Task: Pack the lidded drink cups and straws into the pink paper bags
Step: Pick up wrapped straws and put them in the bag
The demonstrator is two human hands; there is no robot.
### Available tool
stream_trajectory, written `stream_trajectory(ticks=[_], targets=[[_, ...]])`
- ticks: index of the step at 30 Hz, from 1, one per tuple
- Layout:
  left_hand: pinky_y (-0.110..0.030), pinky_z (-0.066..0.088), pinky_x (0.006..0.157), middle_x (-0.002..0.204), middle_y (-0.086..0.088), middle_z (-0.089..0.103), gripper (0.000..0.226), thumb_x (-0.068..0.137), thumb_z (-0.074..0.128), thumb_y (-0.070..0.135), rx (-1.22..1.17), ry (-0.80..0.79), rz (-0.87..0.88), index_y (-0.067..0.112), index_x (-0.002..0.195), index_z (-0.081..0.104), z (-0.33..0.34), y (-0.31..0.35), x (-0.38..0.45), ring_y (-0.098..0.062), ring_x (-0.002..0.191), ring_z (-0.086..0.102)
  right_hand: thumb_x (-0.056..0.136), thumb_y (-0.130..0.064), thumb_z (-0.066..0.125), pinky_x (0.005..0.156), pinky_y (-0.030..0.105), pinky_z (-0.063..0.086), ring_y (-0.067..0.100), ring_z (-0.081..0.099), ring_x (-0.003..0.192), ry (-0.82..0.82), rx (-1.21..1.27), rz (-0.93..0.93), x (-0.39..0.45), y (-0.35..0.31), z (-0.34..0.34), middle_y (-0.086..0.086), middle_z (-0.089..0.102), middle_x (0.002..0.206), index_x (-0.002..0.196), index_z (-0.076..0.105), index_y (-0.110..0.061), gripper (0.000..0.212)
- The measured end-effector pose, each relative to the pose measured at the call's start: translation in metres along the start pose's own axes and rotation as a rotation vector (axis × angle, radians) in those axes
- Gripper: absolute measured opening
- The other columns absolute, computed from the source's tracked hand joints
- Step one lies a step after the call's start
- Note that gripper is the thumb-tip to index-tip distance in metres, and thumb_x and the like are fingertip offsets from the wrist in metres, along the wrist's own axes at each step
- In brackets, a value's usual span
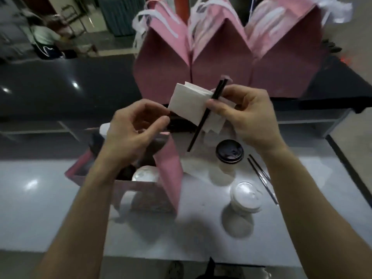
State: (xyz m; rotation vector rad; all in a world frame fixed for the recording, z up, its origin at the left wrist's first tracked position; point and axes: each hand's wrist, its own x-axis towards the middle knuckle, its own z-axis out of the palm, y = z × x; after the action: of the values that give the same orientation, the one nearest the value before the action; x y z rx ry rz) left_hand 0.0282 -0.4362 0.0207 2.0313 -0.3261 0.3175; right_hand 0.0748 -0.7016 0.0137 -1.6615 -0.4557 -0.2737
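Nearest us, close to the near edge of the table (40,208), stands a cup with a white lid (246,197); a cup with a black lid (229,151) stands just behind it, and two spare straws (261,177) lie to their right. Toward the left, an open pink bag (161,178) already holds at least one white-lidded cup (145,174). Three more pink bags (221,63) stand in a row at the far edge.

Above the open bag, our right hand (247,115) pinches a pair of black straws (207,115) together with a folded white napkin (189,103), thumb pressing them against the fingers. Our left hand (132,127) hangs half curled, thumb and forefinger close together near the napkin's corner; whether it grips anything we cannot tell.

We judge the straws light, stiff and slippery, best held mid-length. The napkin is soft and will crumple. The cups are likely heavier and squashable, so we would take them round the body, below the lid.
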Motion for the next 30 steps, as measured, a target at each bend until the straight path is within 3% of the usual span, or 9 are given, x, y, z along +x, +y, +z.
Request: stream_trajectory(ticks=[5, 8, 10, 11, 13, 17, 23, 26, 30], targets=[[-0.020, 0.057, 0.091, 0.103, 0.021, 0.075, 0.023, 0.100, 0.077, 0.025, 0.257, -0.066, 0.004, 0.047, 0.105, 0.070, -0.120, -0.048, -0.032, -0.004, 0.104, 0.071, 0.094, -0.014, 0.083, 0.089, 0.028, 0.060, 0.010, 0.077, 0.098, -0.113, 0.043, -0.130, 0.013, -0.039, 0.096, -0.010, 0.082, 0.101, 0.104, 0.080, -0.026, 0.016], [-0.050, 0.034, 0.121, 0.128, 0.016, 0.064, 0.038, 0.089, 0.087, 0.032, 0.581, -0.100, -0.128, 0.060, 0.100, 0.063, -0.152, -0.090, -0.043, -0.015, 0.141, 0.042, 0.094, -0.009, 0.082, 0.095, 0.043, 0.063, 0.015, 0.077, 0.102, -0.166, 0.072, -0.100, 0.007, -0.036, 0.143, -0.004, 0.081, 0.105, 0.108, 0.080, -0.019, 0.018], [-0.059, -0.002, 0.132, 0.157, 0.007, 0.050, 0.047, 0.082, 0.091, 0.045, 0.696, -0.249, -0.204, 0.054, 0.121, 0.067, -0.163, -0.109, -0.048, -0.019, 0.163, 0.010, 0.094, -0.012, 0.082, 0.101, 0.051, 0.060, 0.019, 0.076, 0.108, -0.205, 0.021, -0.038, 0.001, -0.029, 0.162, 0.000, 0.080, 0.110, 0.112, 0.081, -0.013, 0.018], [-0.059, -0.014, 0.131, 0.164, 0.008, 0.046, 0.066, 0.078, 0.092, 0.054, 0.723, -0.339, -0.193, 0.048, 0.137, 0.064, -0.166, -0.118, -0.050, -0.016, 0.167, -0.001, 0.094, -0.018, 0.082, 0.101, 0.052, 0.059, 0.018, 0.075, 0.111, -0.236, -0.032, 0.004, -0.003, -0.025, 0.167, -0.001, 0.080, 0.112, 0.114, 0.081, -0.013, 0.021], [-0.061, -0.023, 0.127, 0.171, 0.010, 0.037, 0.111, 0.066, 0.086, 0.078, 0.741, -0.467, -0.160, 0.038, 0.161, 0.045, -0.167, -0.132, -0.053, -0.014, 0.167, -0.015, 0.092, -0.029, 0.083, 0.099, 0.046, 0.061, 0.012, 0.075, 0.109, -0.317, -0.173, 0.076, -0.010, -0.017, 0.176, -0.009, 0.079, 0.110, 0.114, 0.082, -0.018, 0.025], [-0.059, -0.025, 0.128, 0.179, 0.004, 0.013, 0.147, 0.049, 0.064, 0.100, 0.714, -0.516, -0.129, 0.038, 0.172, 0.013, -0.163, -0.150, -0.059, -0.012, 0.164, -0.028, 0.091, -0.022, 0.087, 0.080, 0.040, 0.060, 0.003, 0.071, 0.086, -0.345, -0.502, 0.039, -0.021, -0.004, 0.198, -0.011, 0.076, 0.099, 0.111, 0.085, -0.021, 0.019], [-0.057, -0.025, 0.128, 0.180, 0.009, -0.001, 0.156, 0.049, 0.065, 0.101, 0.614, -0.497, -0.115, 0.038, 0.171, -0.010, -0.158, -0.156, -0.059, -0.009, 0.162, -0.031, 0.093, -0.015, 0.083, 0.074, 0.044, 0.059, 0.029, 0.072, 0.087, -0.247, -0.794, -0.292, -0.010, -0.005, 0.218, 0.001, 0.076, 0.099, 0.112, 0.081, -0.016, 0.020], [-0.055, -0.025, 0.129, 0.179, 0.010, -0.001, 0.156, 0.050, 0.065, 0.100, 0.586, -0.501, -0.111, 0.037, 0.171, -0.012, -0.157, -0.156, -0.057, -0.009, 0.163, -0.028, 0.093, -0.012, 0.073, 0.069, 0.045, 0.055, 0.033, 0.069, 0.090, -0.380, -1.062, -0.300, -0.007, 0.005, 0.227, 0.004, 0.074, 0.095, 0.107, 0.074, -0.015, 0.014], [-0.051, -0.020, 0.132, 0.180, 0.010, 0.005, 0.147, 0.057, 0.062, 0.100, 0.533, -0.466, -0.088, 0.035, 0.173, 0.000, -0.157, -0.155, -0.059, -0.007, 0.165, -0.019, 0.096, -0.016, 0.065, 0.078, 0.045, 0.054, 0.029, 0.068, 0.103, -0.630, -1.353, -0.189, -0.004, 0.015, 0.242, 0.003, 0.071, 0.106, 0.108, 0.067, -0.017, 0.012]])
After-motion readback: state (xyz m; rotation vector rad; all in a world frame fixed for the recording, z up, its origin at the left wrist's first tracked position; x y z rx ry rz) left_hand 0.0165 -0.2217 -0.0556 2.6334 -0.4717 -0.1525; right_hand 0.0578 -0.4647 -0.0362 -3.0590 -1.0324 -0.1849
